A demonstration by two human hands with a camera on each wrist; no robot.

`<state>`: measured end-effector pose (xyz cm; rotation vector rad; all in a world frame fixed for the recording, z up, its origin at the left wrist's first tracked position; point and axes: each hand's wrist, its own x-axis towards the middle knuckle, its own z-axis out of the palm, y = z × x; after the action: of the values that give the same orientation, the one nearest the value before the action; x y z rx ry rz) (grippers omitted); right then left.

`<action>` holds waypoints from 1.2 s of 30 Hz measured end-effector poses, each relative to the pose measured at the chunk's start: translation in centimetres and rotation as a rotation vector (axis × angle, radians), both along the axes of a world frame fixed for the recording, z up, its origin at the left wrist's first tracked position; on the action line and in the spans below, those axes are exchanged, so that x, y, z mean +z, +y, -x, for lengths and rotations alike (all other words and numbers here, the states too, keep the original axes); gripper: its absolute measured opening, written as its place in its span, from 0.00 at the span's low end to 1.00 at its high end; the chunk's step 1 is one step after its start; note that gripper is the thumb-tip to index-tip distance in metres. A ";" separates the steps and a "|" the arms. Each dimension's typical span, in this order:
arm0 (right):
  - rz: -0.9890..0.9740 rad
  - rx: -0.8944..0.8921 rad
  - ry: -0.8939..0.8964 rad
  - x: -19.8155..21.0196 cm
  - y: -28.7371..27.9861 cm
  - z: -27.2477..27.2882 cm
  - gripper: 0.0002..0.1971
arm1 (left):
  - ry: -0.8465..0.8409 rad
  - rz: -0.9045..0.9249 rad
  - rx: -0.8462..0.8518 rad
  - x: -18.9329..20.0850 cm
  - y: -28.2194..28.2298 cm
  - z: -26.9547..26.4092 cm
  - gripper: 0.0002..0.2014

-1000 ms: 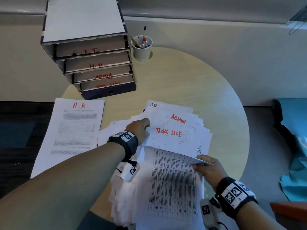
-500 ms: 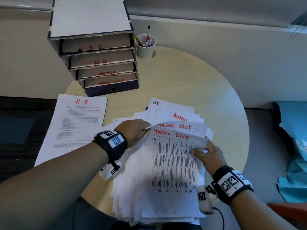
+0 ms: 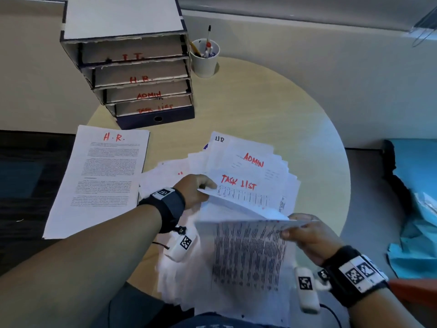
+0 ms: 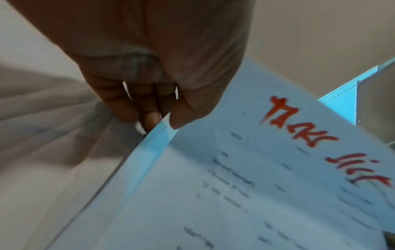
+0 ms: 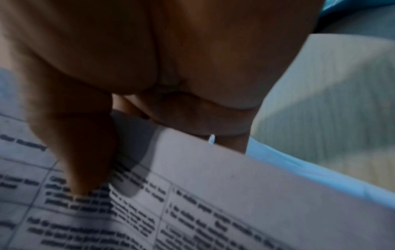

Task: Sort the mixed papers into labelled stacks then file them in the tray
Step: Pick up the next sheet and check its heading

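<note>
A loose pile of mixed papers (image 3: 179,275) lies on the round table's near side. My left hand (image 3: 208,187) pinches the top left corner of a sheet headed TASK LIST (image 3: 238,185) in red; the left wrist view shows thumb and fingers of that hand (image 4: 164,121) nipping the same sheet (image 4: 256,169). My right hand (image 3: 295,227) grips the far edge of a printed table sheet (image 3: 246,254), raised and bent toward me, with the thumb (image 5: 74,152) on its printed face. An ADMIN sheet (image 3: 253,159) shows behind. The H.R. stack (image 3: 101,181) lies at left.
The cardboard filing tray (image 3: 123,15) stands at the back left, its slots marked I.T., H.R., ADMIN and TASK LIST. A white cup (image 3: 204,62) of pens stands beside it. Bare tabletop (image 3: 272,110) lies beyond the pile. Teal material (image 3: 421,209) sits off the table's right.
My right hand has lifted the far edge of the printed sheet and bent it toward me, so the Task List sheet beneath shows. My left hand stays at that sheet's corner.
</note>
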<state>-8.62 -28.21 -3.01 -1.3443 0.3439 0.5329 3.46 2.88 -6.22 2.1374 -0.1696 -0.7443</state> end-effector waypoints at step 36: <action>0.070 -0.402 0.054 -2.1 0.4 1.2 0.28 | -0.048 -0.440 0.124 0.8 -1.0 -0.1 0.41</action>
<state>-9.87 -27.86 -5.07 -1.2855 0.6654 0.2226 3.60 1.93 -5.39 2.5552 0.1134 -0.7058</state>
